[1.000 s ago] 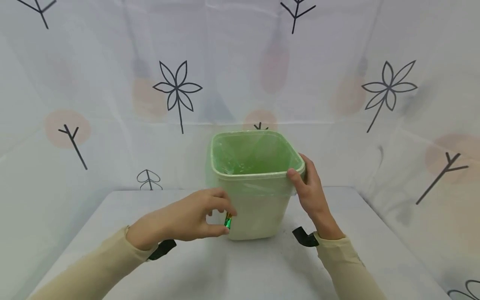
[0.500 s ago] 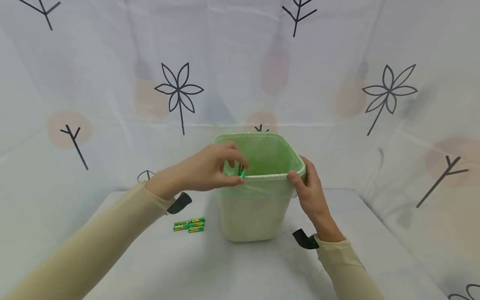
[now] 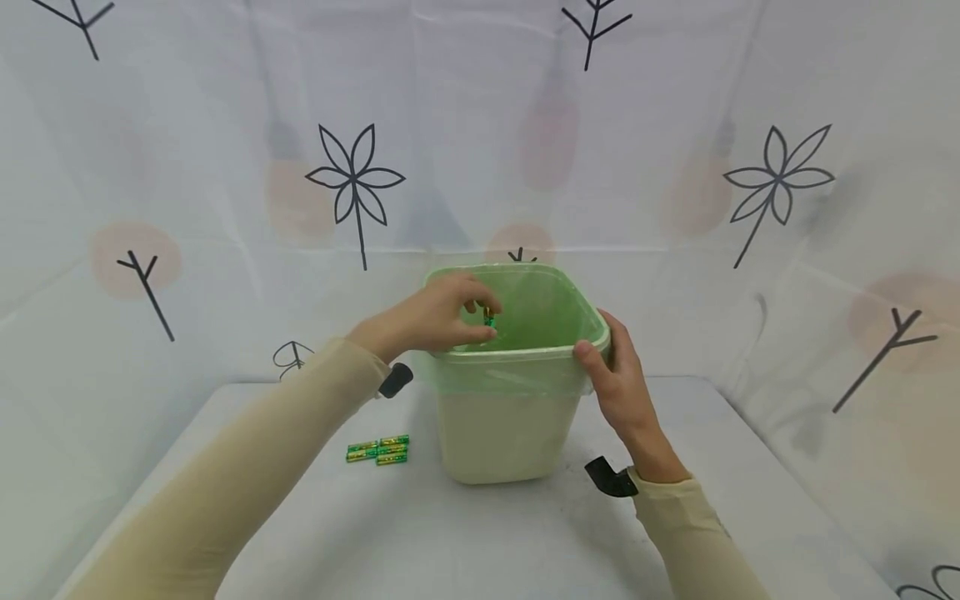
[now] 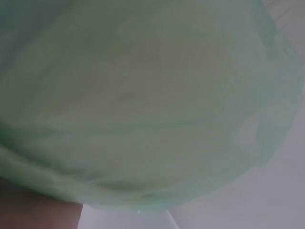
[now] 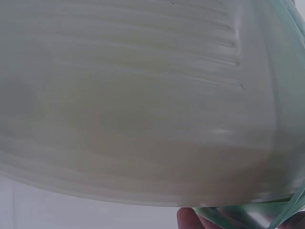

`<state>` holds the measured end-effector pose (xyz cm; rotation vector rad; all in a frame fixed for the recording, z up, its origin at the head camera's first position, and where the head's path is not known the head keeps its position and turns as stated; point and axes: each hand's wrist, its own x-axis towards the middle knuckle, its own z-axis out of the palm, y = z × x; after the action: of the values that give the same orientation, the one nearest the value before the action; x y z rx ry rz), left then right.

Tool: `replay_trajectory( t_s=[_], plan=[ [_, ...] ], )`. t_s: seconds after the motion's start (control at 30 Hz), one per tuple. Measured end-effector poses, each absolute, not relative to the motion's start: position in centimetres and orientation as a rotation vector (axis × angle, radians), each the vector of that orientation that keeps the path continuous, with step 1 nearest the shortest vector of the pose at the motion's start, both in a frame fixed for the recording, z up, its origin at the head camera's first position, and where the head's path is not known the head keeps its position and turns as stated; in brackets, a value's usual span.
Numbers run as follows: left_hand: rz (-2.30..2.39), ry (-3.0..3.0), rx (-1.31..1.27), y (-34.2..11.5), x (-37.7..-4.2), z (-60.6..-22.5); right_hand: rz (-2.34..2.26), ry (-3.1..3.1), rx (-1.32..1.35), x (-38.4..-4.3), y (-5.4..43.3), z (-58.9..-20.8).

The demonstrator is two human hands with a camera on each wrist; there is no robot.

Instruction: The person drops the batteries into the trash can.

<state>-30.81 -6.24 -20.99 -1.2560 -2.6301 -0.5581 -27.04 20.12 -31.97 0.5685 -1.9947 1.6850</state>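
Over the left part of the trash can's opening, my left hand pinches a green and gold battery between thumb and fingers. The pale green trash can stands upright on the table, lined with a thin translucent green bag folded over its rim. At the can's right front corner, my right hand grips the rim, thumb on the front and fingers round the side. The bag fills most of the left wrist view. In the right wrist view the can's wall looms close, with fingertips below.
Several green and gold batteries lie in a small group on the white table, left of the can. Behind the table hangs a white cloth printed with line-drawn plants.
My left hand has risen from in front of the can to over its opening, carrying the battery. This uncovered the batteries on the table. The right hand keeps its grip on the rim.
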Motion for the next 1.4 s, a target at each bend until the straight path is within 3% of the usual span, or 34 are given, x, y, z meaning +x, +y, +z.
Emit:
replay_trajectory(
  t_s=[0.47, 0.93, 1.2, 1.4],
  plan=[
    [-0.508, -2.707, -1.203, -5.9, -31.6, -20.9, 1.678, -1.998, 0.565, -26.9, 20.0, -31.8],
    [-0.743, -2.538, -1.083, -10.6, -30.1, -20.5, 1.680, -2.006, 0.541, -27.0, 20.1, -31.8],
    [-0.820, -2.557, -0.976, -13.9, -28.7, -21.8, 1.683, -2.016, 0.526, -27.0, 20.2, -31.9],
    [-0.810, -2.562, -0.966, -15.8, -28.4, -24.9, 1.686, -2.015, 0.538, -27.0, 20.0, -31.8]
  ],
)
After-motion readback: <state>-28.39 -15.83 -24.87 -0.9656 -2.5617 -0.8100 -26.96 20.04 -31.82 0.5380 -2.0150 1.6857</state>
